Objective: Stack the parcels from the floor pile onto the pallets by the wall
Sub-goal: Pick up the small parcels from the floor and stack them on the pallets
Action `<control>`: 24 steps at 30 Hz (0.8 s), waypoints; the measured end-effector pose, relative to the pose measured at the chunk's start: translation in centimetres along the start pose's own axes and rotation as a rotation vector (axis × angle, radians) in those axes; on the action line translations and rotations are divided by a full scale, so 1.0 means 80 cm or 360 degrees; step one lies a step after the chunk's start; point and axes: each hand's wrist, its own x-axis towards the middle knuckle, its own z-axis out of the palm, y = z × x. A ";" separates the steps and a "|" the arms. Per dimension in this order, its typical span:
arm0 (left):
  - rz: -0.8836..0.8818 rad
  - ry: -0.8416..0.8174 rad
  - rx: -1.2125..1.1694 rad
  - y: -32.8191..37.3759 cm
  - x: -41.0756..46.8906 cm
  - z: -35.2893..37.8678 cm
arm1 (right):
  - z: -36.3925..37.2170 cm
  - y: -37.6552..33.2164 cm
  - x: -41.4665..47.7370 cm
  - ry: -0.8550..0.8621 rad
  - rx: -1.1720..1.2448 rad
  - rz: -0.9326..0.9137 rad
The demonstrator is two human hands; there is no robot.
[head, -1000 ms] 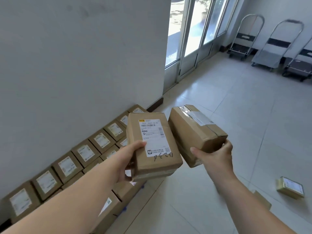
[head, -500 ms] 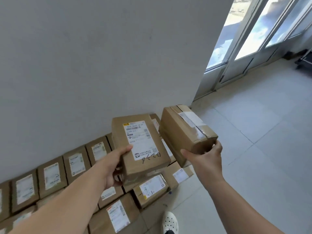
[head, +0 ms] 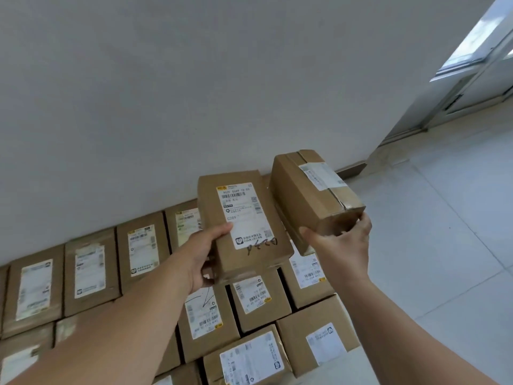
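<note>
Left grip [head: 202, 257] grasping flat labelled parcel [head: 244, 223], right grip [head: 341, 245] grasping taped parcel [head: 313, 195]; I'd seat each flush, label up, on the stacked parcels [head: 258, 301] below.

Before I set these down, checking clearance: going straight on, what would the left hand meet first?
Probably the wall, depth unclear: the left hand, gripping its labelled parcel, points over the stacked parcels.

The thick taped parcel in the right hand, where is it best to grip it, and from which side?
Probably across its two long side faces, nearer the middle, coming from underneath. The taped parcel is long and tilted, and the right hand holds only its near end, so most of it overhangs.
</note>
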 end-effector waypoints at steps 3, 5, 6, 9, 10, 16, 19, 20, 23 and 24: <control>-0.0003 0.0011 -0.0062 -0.005 0.056 0.001 | 0.038 0.032 0.031 -0.0003 0.0036 -0.0008; 0.0004 0.0001 -0.0090 -0.009 0.085 0.002 | 0.056 0.049 0.047 0.0006 0.0054 0.0002; 0.0007 0.0005 -0.0098 -0.010 0.097 0.003 | 0.064 0.056 0.054 0.0009 0.0056 0.0002; 0.0019 0.0032 -0.0094 -0.009 0.126 0.007 | 0.081 0.072 0.071 -0.0005 0.0059 0.0008; 0.0016 0.0032 -0.0088 -0.009 0.134 0.009 | 0.087 0.077 0.076 -0.0019 0.0059 0.0021; 0.0013 0.0031 -0.0073 -0.010 0.168 0.016 | 0.113 0.094 0.090 -0.0082 0.0078 0.0060; 0.0022 0.0045 -0.0093 -0.012 0.183 0.014 | 0.120 0.096 0.094 -0.0167 0.0081 0.0088; 0.0014 0.0045 -0.0114 -0.012 0.189 0.013 | 0.120 0.096 0.095 -0.0209 0.0099 0.0110; -0.0031 0.0060 -0.0148 -0.011 0.202 0.009 | 0.120 0.089 0.096 -0.0340 0.0208 0.0238; -0.0054 0.0060 -0.0150 -0.011 0.205 0.008 | 0.121 0.086 0.098 -0.0357 0.0238 0.0266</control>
